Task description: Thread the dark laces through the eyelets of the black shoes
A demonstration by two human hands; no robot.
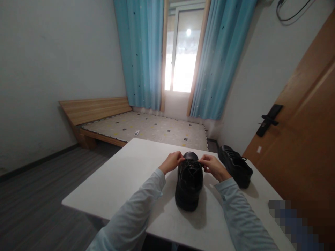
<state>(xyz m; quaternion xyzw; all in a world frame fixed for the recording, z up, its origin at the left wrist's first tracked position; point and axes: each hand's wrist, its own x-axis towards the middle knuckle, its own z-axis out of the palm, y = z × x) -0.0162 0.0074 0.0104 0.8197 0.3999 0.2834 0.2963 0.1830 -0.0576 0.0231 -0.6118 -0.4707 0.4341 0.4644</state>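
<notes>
A black, smooth-looking low shoe with a thick sole (190,193) stands upright near the middle of the table, toe pointing away from me, heel towards me. Its thin black laces (192,164) cross the upper. From my remote seat I see the left hand (172,162) at the shoe's left side and the right hand (213,166) at its right, both with thumb and fingers pinching the laces; black on black, I cannot make out which strand each one grips. The shoe's inside is lost in shadow. Pale blue long sleeves (137,204) cover both arms and run out of view at the bottom.

A second black lace-up shoe (235,169) sits by the right edge of the white, smooth-topped table (104,186), whose near edge is partly hidden by the left arm. At lower right, a blocky pixelated patch (295,223) masks whatever lies there.

Beyond are a wooden bed headboard (96,108), a pale patterned mattress (157,129) bearing a small white oblong object (136,132), blue curtains (142,52) around a glaring window (185,52), and a brown wooden door (295,139), cut off at right.
</notes>
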